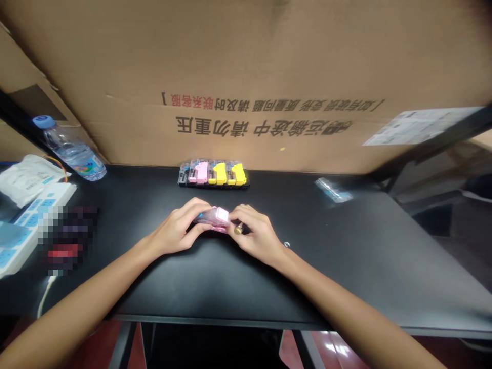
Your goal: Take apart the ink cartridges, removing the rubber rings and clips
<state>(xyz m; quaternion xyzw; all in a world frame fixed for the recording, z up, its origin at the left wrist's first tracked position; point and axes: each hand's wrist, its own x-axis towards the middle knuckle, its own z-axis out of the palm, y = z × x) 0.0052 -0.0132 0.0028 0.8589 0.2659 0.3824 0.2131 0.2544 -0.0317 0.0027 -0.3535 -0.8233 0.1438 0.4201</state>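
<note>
Pink-ended item [213,218] (snug left grip [181,225])

With the pink piece [220,215] taken as the clock's centre, the way at 12 is blocked by the cartridge row [217,175], then closed off by the cardboard wall [261,51]. At 11, a lane is left between the row and the bottle [82,156], by which 10 is obstructed; 9 is crowded by the power strip [33,219] and a pixelated item [69,233]. At 1, passage is left before the small packet [333,190], met between 2 and 3. Tabletop [211,287] at 6 is left bare, flanked by forearms at 4 [338,292] and 8.
</note>
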